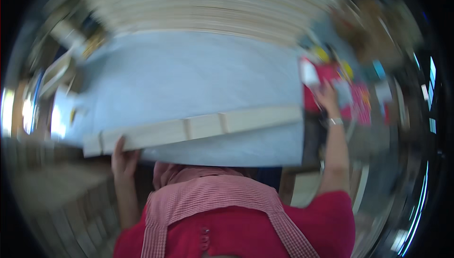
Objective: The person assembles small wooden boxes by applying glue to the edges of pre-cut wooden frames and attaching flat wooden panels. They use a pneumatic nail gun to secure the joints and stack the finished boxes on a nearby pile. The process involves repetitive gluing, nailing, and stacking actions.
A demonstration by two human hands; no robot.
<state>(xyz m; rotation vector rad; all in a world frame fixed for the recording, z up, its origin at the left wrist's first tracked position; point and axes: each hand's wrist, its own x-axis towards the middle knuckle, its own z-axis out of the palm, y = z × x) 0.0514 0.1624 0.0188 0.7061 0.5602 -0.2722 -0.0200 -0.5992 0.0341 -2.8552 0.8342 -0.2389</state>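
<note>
Head view, blurred: left hand (124,157) grips the near end of a pale wooden slat (194,130) lying across light blue fabric (189,78) on the surface; right hand (327,98) reaches toward red clutter (355,106), grasp unclear. Placement looks unfinished.

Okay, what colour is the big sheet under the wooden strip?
Pale blue: the sheet under the light wooden strip shows best in the head view.
</note>
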